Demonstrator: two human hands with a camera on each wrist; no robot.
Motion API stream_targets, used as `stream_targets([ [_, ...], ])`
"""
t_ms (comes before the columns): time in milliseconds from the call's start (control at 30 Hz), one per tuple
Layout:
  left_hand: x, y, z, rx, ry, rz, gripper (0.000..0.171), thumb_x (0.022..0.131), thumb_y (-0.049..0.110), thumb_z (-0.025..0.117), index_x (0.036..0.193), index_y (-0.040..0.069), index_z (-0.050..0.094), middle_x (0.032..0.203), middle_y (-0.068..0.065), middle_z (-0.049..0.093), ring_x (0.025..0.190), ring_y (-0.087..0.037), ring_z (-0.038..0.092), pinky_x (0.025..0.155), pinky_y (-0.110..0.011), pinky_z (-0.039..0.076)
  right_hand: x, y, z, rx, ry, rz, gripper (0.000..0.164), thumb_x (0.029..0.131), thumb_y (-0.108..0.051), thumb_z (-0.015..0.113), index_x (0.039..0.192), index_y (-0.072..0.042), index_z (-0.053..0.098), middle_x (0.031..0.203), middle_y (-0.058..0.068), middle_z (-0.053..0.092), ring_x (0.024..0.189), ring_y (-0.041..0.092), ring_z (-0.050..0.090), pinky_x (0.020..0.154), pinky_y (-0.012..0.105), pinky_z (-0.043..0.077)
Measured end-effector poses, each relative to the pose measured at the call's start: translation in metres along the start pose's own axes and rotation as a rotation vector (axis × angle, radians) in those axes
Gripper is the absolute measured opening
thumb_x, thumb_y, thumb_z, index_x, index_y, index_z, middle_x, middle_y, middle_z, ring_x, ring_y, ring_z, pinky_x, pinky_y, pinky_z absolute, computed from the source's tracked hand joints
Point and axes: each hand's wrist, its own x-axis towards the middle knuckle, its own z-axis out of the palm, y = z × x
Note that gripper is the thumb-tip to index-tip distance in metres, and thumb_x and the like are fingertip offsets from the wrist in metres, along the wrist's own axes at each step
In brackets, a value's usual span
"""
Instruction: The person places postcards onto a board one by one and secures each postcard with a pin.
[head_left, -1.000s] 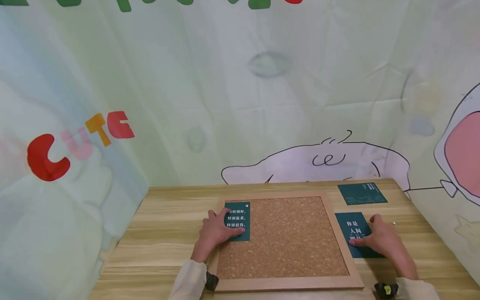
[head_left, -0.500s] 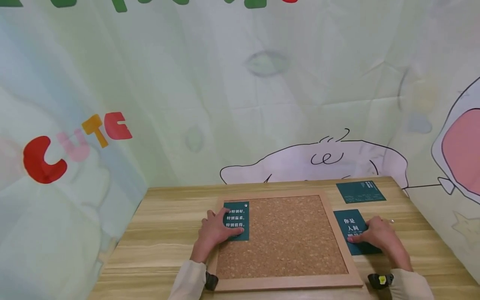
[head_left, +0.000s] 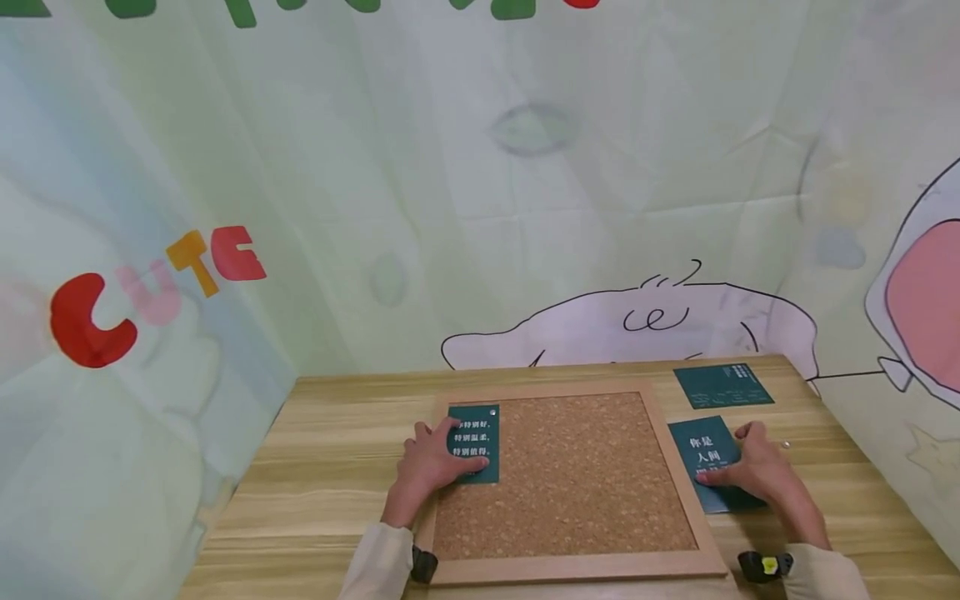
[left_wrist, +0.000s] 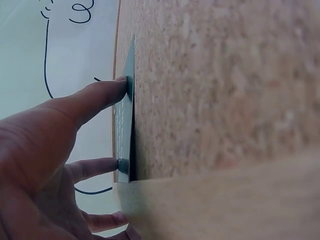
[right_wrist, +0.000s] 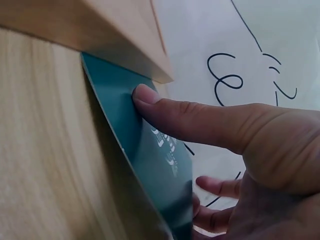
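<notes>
A dark green card with white characters lies on the upper left of the framed corkboard. A small silvery pin shows at its top right corner. My left hand presses the card's face with thumb and index fingertips, its other fingers over the board's frame. Right of the board, my right hand grips a second green card at its right side, thumb on the printed face and other fingers at the far edge. In the right wrist view this card's edge leans close against the board's wooden frame.
A third green card lies at the table's back right. Near my right hand a small shiny pin rests on the wooden table. Behind the table hangs a printed cartoon cloth.
The right card has turned slightly and shifted a little up and left with my right hand. My left hand stays on its card.
</notes>
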Motion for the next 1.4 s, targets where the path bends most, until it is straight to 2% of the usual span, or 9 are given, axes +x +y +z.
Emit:
stream_targets([
  [100,0.0,0.0,0.001,-0.004,0.0,0.003,0.095,0.074,0.057,0.089,0.15,0.015,0.051,0.128,-0.025,0.045,0.108,-0.044,0.048,0.083,-0.064,0.047,-0.001,0.002,-0.002,-0.006,0.012,-0.081,0.117,0.071,-0.039,0.097,0.14,0.011,0.017,0.131,0.048,0.032,0.113,0.057,0.04,0.1,0.07,0.037],
  [233,0.001,-0.001,0.001,-0.002,0.0,0.002,0.095,0.073,0.057,0.089,0.15,0.016,0.052,0.128,-0.025,0.045,0.108,-0.044,0.048,0.083,-0.063,0.047,-0.001,0.003,-0.003,-0.021,0.001,-0.124,0.116,0.074,-0.04,0.096,0.143,0.008,0.015,0.137,0.051,0.026,0.117,0.06,0.037,0.102,0.074,0.034],
  [500,0.003,-0.002,0.002,0.002,-0.001,0.003,0.096,0.073,0.058,0.089,0.15,0.016,0.051,0.128,-0.025,0.045,0.107,-0.044,0.048,0.083,-0.063,0.048,0.001,0.007,-0.007,0.016,-0.053,-0.14,0.12,0.077,-0.042,0.093,0.147,0.006,0.008,0.141,0.051,0.017,0.123,0.064,0.03,0.104,0.078,0.027],
  [667,0.003,-0.002,0.002,0.002,-0.002,0.003,0.096,0.073,0.058,0.089,0.15,0.016,0.051,0.127,-0.025,0.045,0.107,-0.043,0.048,0.082,-0.063,0.048,0.0,0.006,-0.014,0.078,-0.08,-0.12,0.124,0.078,-0.043,0.092,0.147,0.007,0.002,0.141,0.051,0.014,0.124,0.064,0.026,0.106,0.078,0.024],
  [867,0.003,-0.002,0.003,0.004,-0.004,-0.001,0.095,0.073,0.058,0.089,0.15,0.016,0.052,0.126,-0.024,0.045,0.107,-0.043,0.048,0.082,-0.062,0.047,0.0,0.001,-0.024,0.131,-0.078,-0.116,0.127,0.081,-0.042,0.091,0.149,0.007,-0.004,0.141,0.051,0.013,0.125,0.063,0.024,0.106,0.076,0.023],
  [1100,0.001,-0.001,0.0,-0.002,-0.004,-0.006,0.095,0.073,0.057,0.09,0.15,0.016,0.052,0.127,-0.024,0.045,0.107,-0.043,0.048,0.083,-0.063,0.048,0.001,-0.014,-0.029,0.177,-0.058,-0.133,0.131,0.079,-0.044,0.092,0.152,0.009,-0.004,0.147,0.052,0.008,0.131,0.063,0.02,0.108,0.076,0.02],
  [1400,0.001,0.001,0.0,0.004,-0.005,-0.004,0.095,0.073,0.056,0.09,0.149,0.016,0.052,0.126,-0.024,0.045,0.107,-0.044,0.048,0.083,-0.063,0.047,0.0,-0.051,-0.025,0.218,-0.049,-0.146,0.129,0.081,-0.043,0.091,0.156,0.004,-0.003,0.152,0.049,0.009,0.134,0.062,0.022,0.111,0.075,0.021],
])
